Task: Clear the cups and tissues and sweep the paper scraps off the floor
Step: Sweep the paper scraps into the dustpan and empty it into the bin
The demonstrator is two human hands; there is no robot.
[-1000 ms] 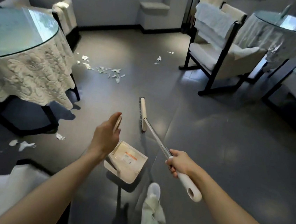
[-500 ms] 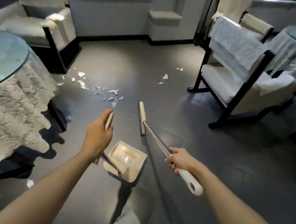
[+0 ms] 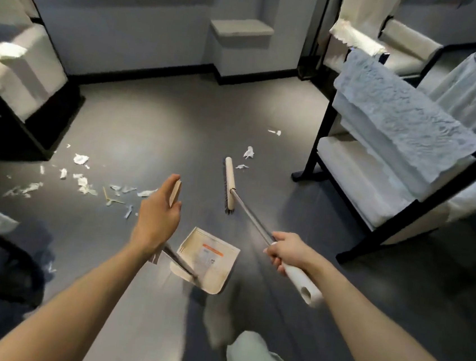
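Open floor (image 3: 154,130) between scraps (image 3: 81,159), chair (image 3: 363,178)

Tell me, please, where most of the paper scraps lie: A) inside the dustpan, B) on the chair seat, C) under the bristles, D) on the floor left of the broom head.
D: the main scatter of paper scraps lies on the floor left of the broom head.

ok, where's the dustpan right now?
Head view, lower centre: the dustpan is on its long handle, gripped by the left hand. It sits just nearer than the broom and right of the paper scraps.
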